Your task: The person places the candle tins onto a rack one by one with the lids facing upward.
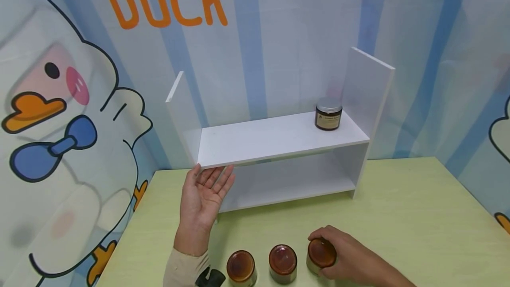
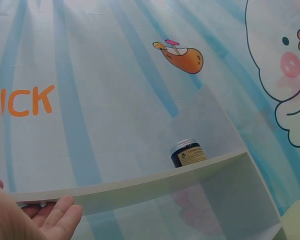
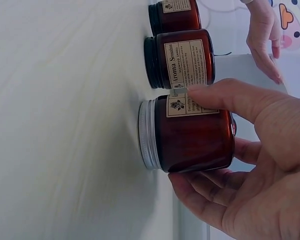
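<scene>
My right hand (image 1: 346, 256) grips an upside-down amber scented candle jar (image 3: 195, 135) by its sides. Its silver lid (image 3: 149, 135) faces the table, though I cannot tell whether it touches. Beside it stand two more upside-down amber jars, a middle one (image 1: 283, 264) and a left one (image 1: 241, 267); dark lids show on the neighbouring jars in the right wrist view. My left hand (image 1: 205, 198), palm up with fingers fairly straight, touches the front left corner of the white shelf unit (image 1: 259, 138). Its fingers (image 2: 60, 217) lie under the upper board.
An upright candle jar (image 1: 328, 114) with a silver lid stands at the right end of the upper board. Tall side panels (image 1: 368, 92) rise at both ends of the unit. A lower board (image 1: 287, 183) runs beneath. A printed duck curtain (image 1: 279, 34) hangs behind the pale table (image 1: 418, 216).
</scene>
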A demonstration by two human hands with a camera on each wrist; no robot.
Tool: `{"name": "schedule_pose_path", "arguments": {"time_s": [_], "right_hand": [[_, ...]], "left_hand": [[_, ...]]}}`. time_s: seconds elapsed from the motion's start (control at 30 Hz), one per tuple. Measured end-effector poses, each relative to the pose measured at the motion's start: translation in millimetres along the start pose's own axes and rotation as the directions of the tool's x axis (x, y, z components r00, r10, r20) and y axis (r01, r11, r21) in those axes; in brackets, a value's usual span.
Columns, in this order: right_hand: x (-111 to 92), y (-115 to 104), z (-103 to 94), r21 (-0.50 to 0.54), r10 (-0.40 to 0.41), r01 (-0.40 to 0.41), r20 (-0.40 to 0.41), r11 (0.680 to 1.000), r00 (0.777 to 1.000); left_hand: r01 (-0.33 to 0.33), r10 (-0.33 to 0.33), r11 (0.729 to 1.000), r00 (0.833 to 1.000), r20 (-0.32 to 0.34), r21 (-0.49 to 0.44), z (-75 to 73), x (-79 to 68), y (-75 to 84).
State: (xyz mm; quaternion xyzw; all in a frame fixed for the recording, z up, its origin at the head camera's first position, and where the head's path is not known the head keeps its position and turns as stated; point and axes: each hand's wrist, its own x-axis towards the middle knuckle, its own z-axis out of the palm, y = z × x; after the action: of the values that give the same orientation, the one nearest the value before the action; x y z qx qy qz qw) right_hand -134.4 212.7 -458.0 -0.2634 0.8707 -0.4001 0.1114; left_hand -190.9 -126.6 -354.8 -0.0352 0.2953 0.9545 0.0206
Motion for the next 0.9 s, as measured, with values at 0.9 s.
{"name": "schedule_pose_path", "arguments": {"time_s": [0.9], "right_hand": [[-4.4,2.6,-2.2,0.161,0.154,-0.154,0.013,0.975,0.988]], "left_hand": [[-0.004,0.004,1.000,1.000,0.000,0.013,-0.3,0.7,-0.6]]}}
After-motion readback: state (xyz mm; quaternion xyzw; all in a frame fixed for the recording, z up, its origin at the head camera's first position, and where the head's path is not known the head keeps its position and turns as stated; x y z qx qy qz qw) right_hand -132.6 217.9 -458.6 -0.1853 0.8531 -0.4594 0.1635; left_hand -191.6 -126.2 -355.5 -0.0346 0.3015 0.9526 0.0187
